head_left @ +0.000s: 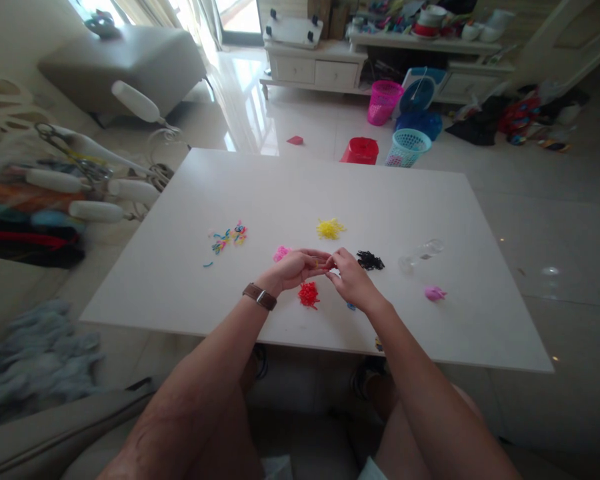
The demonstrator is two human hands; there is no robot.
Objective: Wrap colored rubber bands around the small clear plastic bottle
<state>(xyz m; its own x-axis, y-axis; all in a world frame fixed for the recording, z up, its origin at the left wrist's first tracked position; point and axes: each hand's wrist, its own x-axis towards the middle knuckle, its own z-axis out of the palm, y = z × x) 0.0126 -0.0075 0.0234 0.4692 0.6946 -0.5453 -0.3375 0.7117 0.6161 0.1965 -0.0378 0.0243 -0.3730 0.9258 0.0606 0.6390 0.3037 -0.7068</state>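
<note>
My left hand [299, 265], with a brown-strapped watch on its wrist, and my right hand [350, 279] meet above the white table [260, 187]. The fingertips of both hands are closed on small red and yellow pieces [326, 267], too small to make out clearly. Below the left hand lies a pile of small red pieces [309, 295], and a pink pile [282, 253] shows partly behind it. A black pile [370, 261] sits just past my right hand, which partly hides a bit of blue [351, 306]. Farther back is a yellow pile [330, 229].
Mixed coloured pieces [229, 238] are spread on the left of the table. A clear container [421, 256] lies at the right, near a small pink-purple object [435, 293]. Beyond the far edge stand a red bin [361, 151] and a light blue basket [409, 147].
</note>
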